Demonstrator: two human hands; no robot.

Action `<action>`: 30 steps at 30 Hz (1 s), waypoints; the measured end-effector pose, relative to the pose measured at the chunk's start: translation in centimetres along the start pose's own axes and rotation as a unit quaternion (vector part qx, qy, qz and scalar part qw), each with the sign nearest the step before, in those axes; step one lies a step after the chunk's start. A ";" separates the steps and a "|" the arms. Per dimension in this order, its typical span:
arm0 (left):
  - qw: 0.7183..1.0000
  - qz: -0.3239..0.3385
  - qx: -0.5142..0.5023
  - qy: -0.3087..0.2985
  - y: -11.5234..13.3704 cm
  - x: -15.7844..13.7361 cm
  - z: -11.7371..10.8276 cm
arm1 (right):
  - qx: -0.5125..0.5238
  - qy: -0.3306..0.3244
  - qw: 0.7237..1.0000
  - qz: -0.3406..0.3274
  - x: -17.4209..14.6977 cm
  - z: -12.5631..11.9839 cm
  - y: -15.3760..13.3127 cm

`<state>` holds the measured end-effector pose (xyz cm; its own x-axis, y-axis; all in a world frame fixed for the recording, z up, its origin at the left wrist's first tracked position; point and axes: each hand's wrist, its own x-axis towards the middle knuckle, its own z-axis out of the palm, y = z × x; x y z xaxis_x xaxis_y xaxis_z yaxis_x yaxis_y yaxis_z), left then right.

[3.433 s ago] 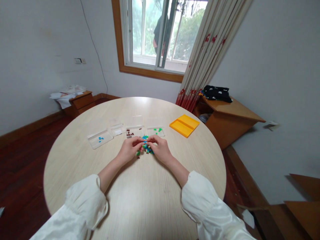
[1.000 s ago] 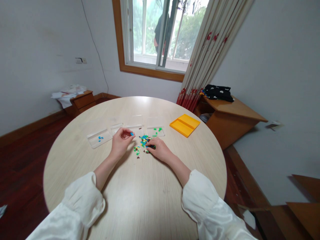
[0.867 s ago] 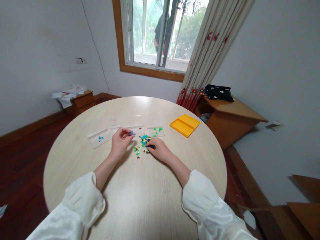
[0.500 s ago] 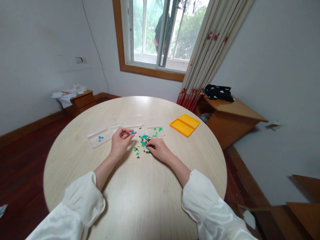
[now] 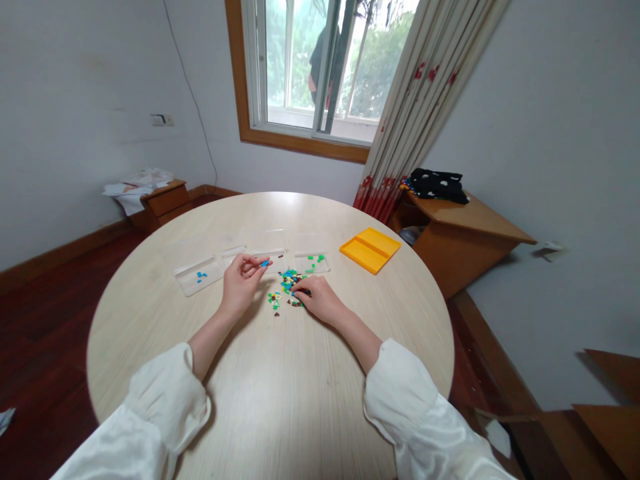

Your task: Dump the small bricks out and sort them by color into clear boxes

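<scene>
Between thumb and fingers, my left hand [image 5: 243, 279] pinches a small blue building brick [image 5: 265, 264], raised over the near edge of a clear tray [image 5: 256, 254]. My right hand [image 5: 319, 297] has its fingertips closed together at the right side of a pile of tiny bricks [image 5: 289, 281] in blue, green, yellow, white and brown. A bit of blue shows at those fingertips, but whether it is held is too small to tell. Some loose bricks [image 5: 273, 299] lie just nearer than the pile, with a brown brick [image 5: 277, 315] nearest to me.
A clear tray at the left [image 5: 189, 288] holds a few blue bricks, and another clear tray [image 5: 327, 269] holds several green ones. Farther right lies an open yellow case [image 5: 370, 250]. Everything stands on a round pale wooden table [image 5: 290, 400]. A person [image 5: 320, 63] is outside the window.
The blue brick has tilted flatter in my left fingers. My right fingertips have shifted slightly at the pile, and the dark piece seen under them is no longer visible.
</scene>
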<state>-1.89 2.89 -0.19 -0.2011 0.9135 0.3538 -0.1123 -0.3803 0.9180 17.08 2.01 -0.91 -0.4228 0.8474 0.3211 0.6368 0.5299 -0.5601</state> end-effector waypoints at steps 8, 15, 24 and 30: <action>1.000 -0.001 -0.002 0.001 -0.1 0.0 0.0 | 0.004 0.000 1.000 -0.005 0.0 0.2 0.3; 1.000 0.008 0.021 0.008 0.0 0.0 0.0 | 0.003 0.002 1.000 -0.006 0.0 0.2 0.4; 0.997 0.030 0.075 0.011 0.4 0.0 -0.1 | -0.008 0.013 1.000 0.000 0.1 0.1 0.4; 0.989 0.042 0.127 0.065 0.8 0.2 -0.3 | -0.020 0.002 1.000 0.005 0.0 0.1 0.2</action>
<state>-2.30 2.75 0.59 -0.3243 0.8477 0.4198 0.1553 -0.3901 0.9076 17.14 2.14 -1.10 -0.4144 0.8524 0.3188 0.6658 0.5228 -0.5323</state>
